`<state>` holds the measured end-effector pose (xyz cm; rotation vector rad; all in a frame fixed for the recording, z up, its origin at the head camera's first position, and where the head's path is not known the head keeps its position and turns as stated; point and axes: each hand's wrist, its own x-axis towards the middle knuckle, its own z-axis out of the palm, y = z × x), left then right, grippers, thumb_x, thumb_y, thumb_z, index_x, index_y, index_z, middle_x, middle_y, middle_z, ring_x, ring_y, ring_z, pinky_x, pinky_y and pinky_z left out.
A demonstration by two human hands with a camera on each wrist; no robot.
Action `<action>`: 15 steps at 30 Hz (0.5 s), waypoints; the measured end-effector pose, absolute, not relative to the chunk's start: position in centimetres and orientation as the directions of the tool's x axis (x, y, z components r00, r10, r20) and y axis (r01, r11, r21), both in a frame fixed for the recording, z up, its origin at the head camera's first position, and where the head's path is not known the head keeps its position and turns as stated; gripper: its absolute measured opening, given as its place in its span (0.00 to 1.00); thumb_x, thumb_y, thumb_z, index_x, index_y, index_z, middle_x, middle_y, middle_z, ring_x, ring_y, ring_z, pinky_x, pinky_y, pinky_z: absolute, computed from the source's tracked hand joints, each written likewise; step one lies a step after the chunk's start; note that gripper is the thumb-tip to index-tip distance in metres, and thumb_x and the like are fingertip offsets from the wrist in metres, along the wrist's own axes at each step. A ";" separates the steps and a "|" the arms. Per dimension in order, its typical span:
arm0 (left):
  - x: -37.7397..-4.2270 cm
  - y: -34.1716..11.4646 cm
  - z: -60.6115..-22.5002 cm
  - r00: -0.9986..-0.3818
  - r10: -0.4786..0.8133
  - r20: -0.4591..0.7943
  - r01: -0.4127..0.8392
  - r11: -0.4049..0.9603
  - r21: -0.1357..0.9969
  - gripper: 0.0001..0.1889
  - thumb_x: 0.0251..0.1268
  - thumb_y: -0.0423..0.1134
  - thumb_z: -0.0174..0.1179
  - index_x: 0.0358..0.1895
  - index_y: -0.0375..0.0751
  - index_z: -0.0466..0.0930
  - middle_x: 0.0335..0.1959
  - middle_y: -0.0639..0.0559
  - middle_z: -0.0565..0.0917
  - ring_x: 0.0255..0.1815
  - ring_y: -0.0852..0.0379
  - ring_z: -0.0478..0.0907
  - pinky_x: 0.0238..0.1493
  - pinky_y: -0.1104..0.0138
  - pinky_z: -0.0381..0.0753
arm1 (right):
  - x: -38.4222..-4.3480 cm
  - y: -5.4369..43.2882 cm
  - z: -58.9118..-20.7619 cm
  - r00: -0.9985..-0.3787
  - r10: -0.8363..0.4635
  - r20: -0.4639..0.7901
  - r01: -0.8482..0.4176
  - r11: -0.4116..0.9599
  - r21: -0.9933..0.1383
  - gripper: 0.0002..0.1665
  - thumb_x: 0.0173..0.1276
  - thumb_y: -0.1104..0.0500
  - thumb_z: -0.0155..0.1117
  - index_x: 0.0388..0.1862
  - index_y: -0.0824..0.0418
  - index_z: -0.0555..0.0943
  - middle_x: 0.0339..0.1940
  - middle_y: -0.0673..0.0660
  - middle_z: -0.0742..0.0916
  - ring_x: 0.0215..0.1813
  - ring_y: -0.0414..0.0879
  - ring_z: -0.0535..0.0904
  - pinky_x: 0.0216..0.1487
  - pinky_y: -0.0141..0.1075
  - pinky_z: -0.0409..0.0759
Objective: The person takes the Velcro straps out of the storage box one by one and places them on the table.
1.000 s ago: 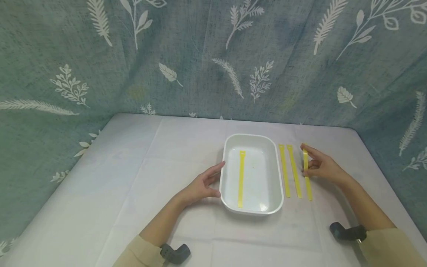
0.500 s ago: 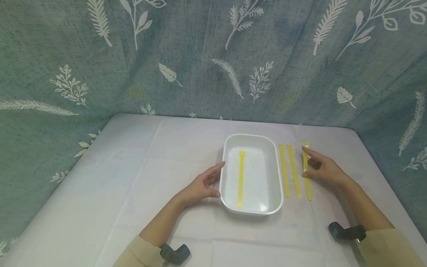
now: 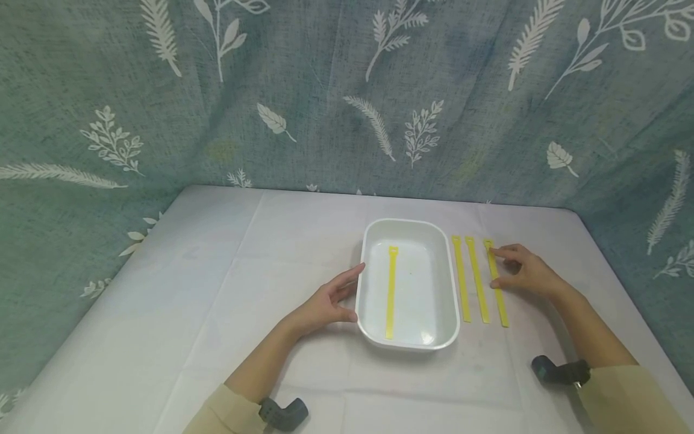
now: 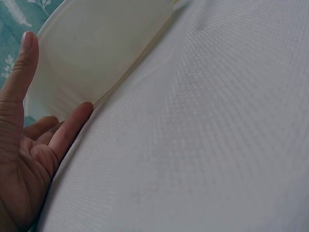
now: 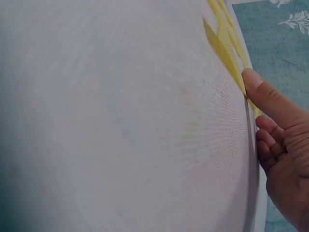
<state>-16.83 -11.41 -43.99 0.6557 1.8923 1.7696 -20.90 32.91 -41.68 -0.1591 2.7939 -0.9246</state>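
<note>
A white rectangular tub [image 3: 409, 340] stands on the table, with one flat yellow cable strap [image 3: 391, 295] lying lengthwise inside. My left hand [image 3: 324, 306] rests against the tub's left side, fingers spread; the left wrist view shows its fingers [image 4: 72, 126] touching the tub wall [image 4: 101, 48]. Right of the tub lie three more yellow straps, each with a slotted head at the far end: a near one [image 3: 461, 280], a middle one [image 3: 478, 281] and an outer one [image 3: 502, 306]. My right hand [image 3: 525, 272] touches the outer strap with index fingertip and thumb, not curled around it.
The table [image 3: 260, 253] is covered with a white cloth. A blue-green leaf-patterned curtain [image 3: 325, 90] hangs behind it and at both sides. Dark wrist mounts [image 3: 284, 415] sit at both sleeves.
The outer strap, held by the right hand a second ago, now lies flat, its slotted head swung left toward the other straps. My left hand and the tub have stayed put.
</note>
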 end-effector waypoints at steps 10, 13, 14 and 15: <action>-16.8 -11.5 -43.9 -0.777 0.630 -0.015 0.027 0.058 0.998 0.51 0.43 0.46 0.74 0.73 0.62 0.53 0.76 0.56 0.50 0.74 0.47 0.55 0.65 0.58 0.69 | -21.5 33.1 -41.9 -0.969 -0.174 -0.177 -0.024 0.775 -0.632 0.53 0.42 0.46 0.80 0.64 0.69 0.70 0.54 0.68 0.70 0.56 0.62 0.66 0.61 0.59 0.66; -16.9 -11.5 -44.0 -0.779 0.627 -0.015 0.030 0.061 0.998 0.51 0.43 0.46 0.74 0.73 0.62 0.54 0.76 0.56 0.50 0.74 0.47 0.55 0.66 0.58 0.68 | -21.5 33.2 -41.9 -0.968 -0.186 -0.172 -0.033 0.766 -0.642 0.52 0.43 0.47 0.80 0.64 0.69 0.71 0.54 0.68 0.70 0.56 0.62 0.66 0.61 0.59 0.65; -16.9 -11.5 -44.0 -0.779 0.626 -0.014 0.032 0.062 0.998 0.51 0.43 0.46 0.74 0.73 0.62 0.54 0.76 0.56 0.51 0.74 0.47 0.55 0.66 0.58 0.68 | -21.5 33.2 -41.9 -0.967 -0.191 -0.166 -0.040 0.764 -0.643 0.51 0.43 0.48 0.80 0.64 0.69 0.70 0.55 0.68 0.70 0.56 0.62 0.66 0.61 0.59 0.66; -16.9 -11.5 -44.0 -0.780 0.625 -0.015 0.033 0.065 0.997 0.51 0.43 0.46 0.74 0.73 0.62 0.54 0.76 0.57 0.51 0.74 0.48 0.55 0.66 0.58 0.68 | -21.5 33.3 -41.9 -0.968 -0.195 -0.158 -0.049 0.763 -0.644 0.51 0.44 0.48 0.79 0.64 0.69 0.70 0.55 0.68 0.71 0.55 0.61 0.67 0.60 0.57 0.66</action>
